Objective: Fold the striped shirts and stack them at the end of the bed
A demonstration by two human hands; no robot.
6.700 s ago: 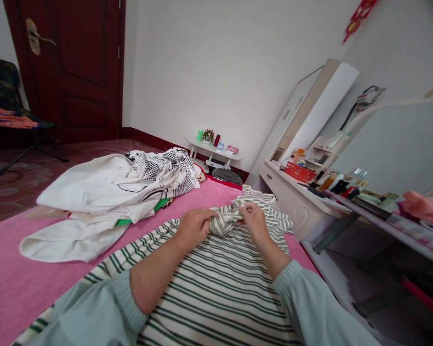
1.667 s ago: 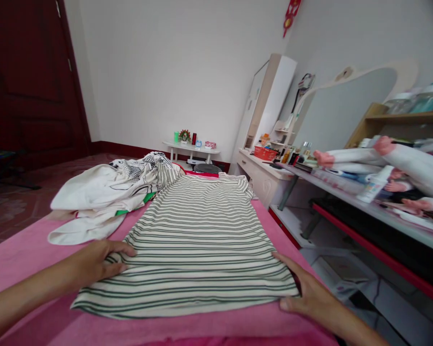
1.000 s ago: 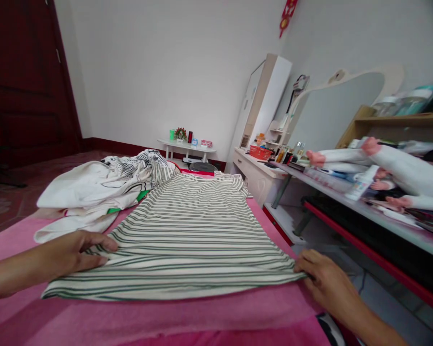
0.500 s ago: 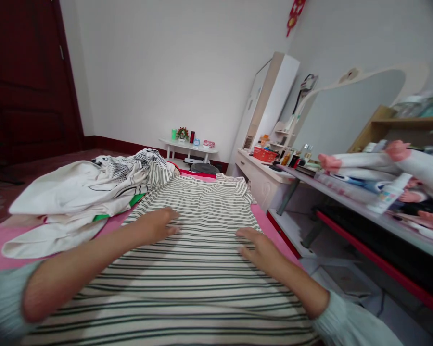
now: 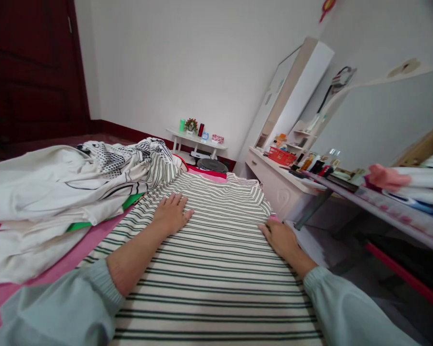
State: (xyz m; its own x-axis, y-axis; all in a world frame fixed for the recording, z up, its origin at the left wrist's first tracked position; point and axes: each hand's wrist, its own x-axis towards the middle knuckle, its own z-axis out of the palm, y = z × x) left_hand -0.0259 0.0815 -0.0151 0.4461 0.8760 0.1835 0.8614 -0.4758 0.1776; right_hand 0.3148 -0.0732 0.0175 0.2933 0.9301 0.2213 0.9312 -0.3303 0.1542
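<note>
A white shirt with dark green stripes (image 5: 216, 259) lies spread out in front of me, its neck end pointing away. My left hand (image 5: 171, 213) rests flat on its upper left part, fingers stretched and slightly apart. Along the right edge, below the sleeve, my right hand (image 5: 281, 238) lies on the cloth with its fingers extended. Neither hand grips anything. Under the shirt is a pink cover (image 5: 90, 245), which shows along the left side.
A heap of white and patterned clothes (image 5: 65, 182) lies left of the shirt. To the right stand a desk (image 5: 375, 206) and a white dresser (image 5: 267, 178) with a red basket (image 5: 281, 156). A low white table (image 5: 197, 138) is by the far wall.
Both hands have moved farther forward over the shirt and now lie on it. The right hand has shifted outward to the shirt's edge. The view has tilted and come closer.
</note>
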